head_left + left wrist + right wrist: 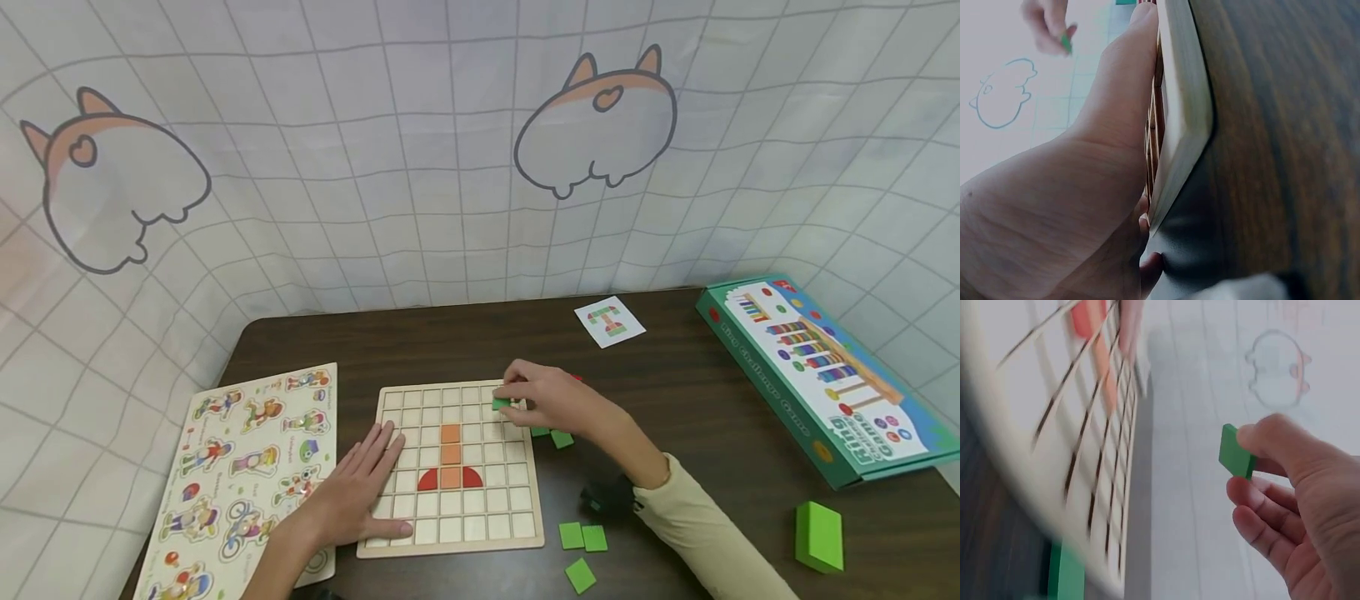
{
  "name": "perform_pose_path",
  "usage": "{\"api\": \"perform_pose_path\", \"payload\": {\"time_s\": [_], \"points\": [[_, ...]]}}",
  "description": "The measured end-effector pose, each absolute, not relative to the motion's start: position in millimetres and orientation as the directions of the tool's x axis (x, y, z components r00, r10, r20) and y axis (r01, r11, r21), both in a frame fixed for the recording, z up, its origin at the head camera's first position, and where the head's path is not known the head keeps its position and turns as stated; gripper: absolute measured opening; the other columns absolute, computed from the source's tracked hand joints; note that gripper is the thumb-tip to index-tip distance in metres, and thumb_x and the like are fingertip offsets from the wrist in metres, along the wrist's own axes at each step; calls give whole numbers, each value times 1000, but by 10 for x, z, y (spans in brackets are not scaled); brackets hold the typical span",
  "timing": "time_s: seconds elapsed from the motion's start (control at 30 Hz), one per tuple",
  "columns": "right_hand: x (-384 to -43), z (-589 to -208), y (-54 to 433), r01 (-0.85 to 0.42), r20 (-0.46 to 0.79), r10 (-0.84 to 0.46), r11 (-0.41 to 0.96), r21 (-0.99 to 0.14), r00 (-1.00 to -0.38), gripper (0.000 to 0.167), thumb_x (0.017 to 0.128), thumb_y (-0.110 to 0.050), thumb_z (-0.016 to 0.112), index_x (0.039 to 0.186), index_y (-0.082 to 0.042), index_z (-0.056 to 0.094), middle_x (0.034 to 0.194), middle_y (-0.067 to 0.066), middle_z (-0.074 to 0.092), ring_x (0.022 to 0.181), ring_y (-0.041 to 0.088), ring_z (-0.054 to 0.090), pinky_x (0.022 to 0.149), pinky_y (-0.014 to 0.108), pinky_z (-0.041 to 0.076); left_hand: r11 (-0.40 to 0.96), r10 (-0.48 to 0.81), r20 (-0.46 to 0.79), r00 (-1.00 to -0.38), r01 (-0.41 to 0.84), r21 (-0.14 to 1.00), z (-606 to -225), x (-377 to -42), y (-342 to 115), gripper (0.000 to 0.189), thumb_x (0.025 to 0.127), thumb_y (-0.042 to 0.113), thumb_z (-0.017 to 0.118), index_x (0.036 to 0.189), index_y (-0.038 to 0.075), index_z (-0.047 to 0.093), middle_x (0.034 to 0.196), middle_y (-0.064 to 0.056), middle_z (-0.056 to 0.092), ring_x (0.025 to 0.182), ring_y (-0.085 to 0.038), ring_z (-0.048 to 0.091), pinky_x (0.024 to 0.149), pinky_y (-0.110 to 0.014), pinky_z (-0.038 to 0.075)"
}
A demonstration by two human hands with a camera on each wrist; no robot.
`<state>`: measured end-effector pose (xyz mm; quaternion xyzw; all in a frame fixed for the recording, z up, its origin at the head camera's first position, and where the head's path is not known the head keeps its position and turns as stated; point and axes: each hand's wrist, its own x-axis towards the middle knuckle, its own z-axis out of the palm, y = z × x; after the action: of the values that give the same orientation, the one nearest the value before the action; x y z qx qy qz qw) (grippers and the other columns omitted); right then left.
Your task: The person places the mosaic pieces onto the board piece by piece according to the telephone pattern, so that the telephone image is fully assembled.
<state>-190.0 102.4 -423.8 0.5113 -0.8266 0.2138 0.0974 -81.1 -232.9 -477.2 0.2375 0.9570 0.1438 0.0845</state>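
Note:
A square wooden grid board (450,542) lies flat on the table. Orange square tiles (450,454) form a column near its middle, with red quarter-round pieces (427,480) on both sides of the lowest one. My left hand (358,483) rests with spread fingers on the board's left edge; in the left wrist view its thumb lies along the board's rim (1185,119). Above the board's upper right corner, my right hand (551,400) pinches a green square tile (1235,452) between thumb and fingers, clear of the grid in the right wrist view.
Several green tiles (572,535) lie right of the board. Behind is a pattern card (610,322). A picture puzzle board (247,467) sits at left, a game box (825,375) at right, with a green block (819,537) in front. A dark table (660,400) meets a white curtain (450,167).

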Motion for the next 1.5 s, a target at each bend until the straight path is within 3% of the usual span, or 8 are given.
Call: {"api": "perform_pose_path", "payload": {"time_s": [0.27,0.53,0.73,1.0,1.2,1.33,1.5], "points": [[-1963,-4295,328,-866,147,-867,433,-248,-476,15,91,-26,68,101,-18,75,100,-1,64,85,10,61,70,17,51,853,466,-126,-876,408,325,-4781,-806,-2350,113,76,77,58,155,7,19,164,-17,10,151,-39,12,118,-57,25],[-2035,-4442,194,-808,40,-838,511,-293,-545,14,91,-26,67,99,-19,76,99,-2,65,87,11,61,70,22,50,850,468,-128,-874,406,335,-4781,-815,-2345,113,76,76,59,156,7,18,164,-17,10,151,-38,11,118,-57,24],[-2048,-4510,192,-804,57,-833,511,-304,-551,15,92,-28,66,100,-18,75,102,-2,66,93,13,60,77,24,53,852,466,-140,-874,400,339,-4768,-826,-2329,113,76,75,59,156,7,17,164,-16,9,151,-38,10,118,-57,23],[-2041,-4542,159,-824,99,-830,518,-231,-550,13,92,-28,66,96,-19,73,99,-2,65,92,13,58,76,24,52,854,462,-150,-874,393,340,-4762,-819,-2329,113,76,76,58,156,8,17,164,-16,8,151,-38,10,119,-57,23],[-2037,-4560,155,-827,88,-839,502,-253,-537,13,93,-25,65,97,-16,74,101,0,64,95,15,57,80,24,52,852,469,-135,-873,406,329,-4763,-827,-2328,112,77,77,58,156,8,18,164,-16,9,151,-38,11,118,-57,24],[-2024,-4525,201,-832,80,-847,494,-253,-526,19,95,-28,63,104,-16,74,110,1,64,102,15,56,86,26,52,848,473,-142,-869,405,342,-4766,-828,-2318,113,77,77,57,156,8,17,164,-16,8,151,-38,10,118,-57,23],[-1977,-4360,462,-801,155,-811,494,-337,-565,28,94,-29,64,116,-12,70,120,3,62,109,17,57,89,29,53,854,466,-139,-874,403,328,-4771,-813,-2317,113,76,78,56,156,8,18,164,-16,9,151,-38,11,118,-57,25]]}}
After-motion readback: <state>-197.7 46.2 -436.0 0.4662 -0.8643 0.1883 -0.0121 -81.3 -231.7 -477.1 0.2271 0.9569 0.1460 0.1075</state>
